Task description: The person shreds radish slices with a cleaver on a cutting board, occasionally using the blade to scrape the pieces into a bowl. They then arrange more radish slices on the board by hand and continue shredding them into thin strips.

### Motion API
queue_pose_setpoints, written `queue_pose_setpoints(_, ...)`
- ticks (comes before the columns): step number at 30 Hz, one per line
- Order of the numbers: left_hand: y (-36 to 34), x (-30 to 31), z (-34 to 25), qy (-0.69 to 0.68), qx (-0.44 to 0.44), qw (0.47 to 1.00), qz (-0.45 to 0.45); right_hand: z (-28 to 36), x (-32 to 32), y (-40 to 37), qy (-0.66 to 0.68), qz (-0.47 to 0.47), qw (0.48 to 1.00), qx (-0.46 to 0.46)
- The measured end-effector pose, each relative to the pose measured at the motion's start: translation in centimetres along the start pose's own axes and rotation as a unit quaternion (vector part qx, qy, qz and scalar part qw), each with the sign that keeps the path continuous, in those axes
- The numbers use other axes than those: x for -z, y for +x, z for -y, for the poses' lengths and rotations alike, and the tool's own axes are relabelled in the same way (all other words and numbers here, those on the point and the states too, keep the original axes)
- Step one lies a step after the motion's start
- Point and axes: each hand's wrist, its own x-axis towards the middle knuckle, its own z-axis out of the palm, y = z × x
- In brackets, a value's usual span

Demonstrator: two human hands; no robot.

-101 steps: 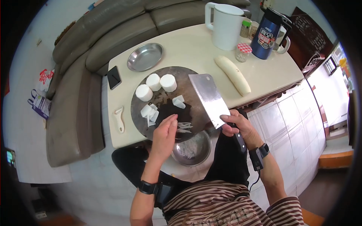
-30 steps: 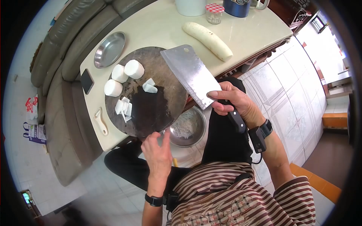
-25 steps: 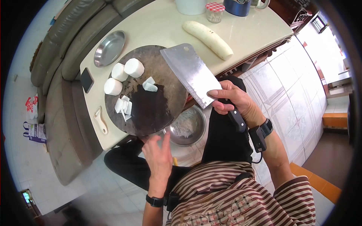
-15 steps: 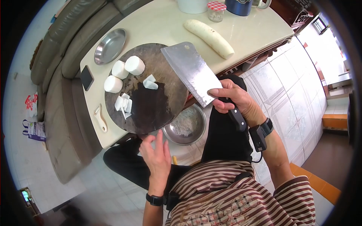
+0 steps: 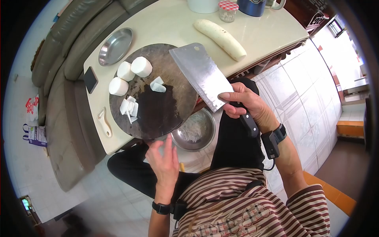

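My right hand [image 5: 247, 102] grips a cleaver [image 5: 203, 75] by its black handle, with the thumb on the blade. The broad blade is tilted over the right edge of a round, dark-stained chopping board [image 5: 177, 102]. Just below the board's near edge is my left hand [image 5: 164, 164], its fingers apart and holding nothing. Three thick white radish chunks [image 5: 141, 67] stand at the board's upper left. Several cut white pieces [image 5: 129, 108] lie in a small pile at the left, and more pieces [image 5: 158, 85] sit near the middle.
A whole white radish [image 5: 220, 39] lies on the table [image 5: 169, 23] behind the cleaver. Left of the board are a metal dish [image 5: 115, 46], a phone [image 5: 90, 80] and a peeler [image 5: 104, 122]. Below the board's edge, a metal bowl [image 5: 193, 132] holds pale shreds. A checked-lid jar [image 5: 227, 12] stands at the back.
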Motion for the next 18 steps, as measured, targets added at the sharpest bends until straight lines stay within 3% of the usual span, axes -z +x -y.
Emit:
queue_pose_setpoints(8,-0.4,-0.7,0.4,-0.030,0.000,0.998,0.053,-0.1,0.2,-0.1,0.003,-0.002,1.000,-0.002)
queue_pose_setpoints(18,0.8,-0.5,-0.3,-0.028,-0.018,0.999,0.039,-0.2,0.4,0.1,0.014,-0.004,1.000,-0.006)
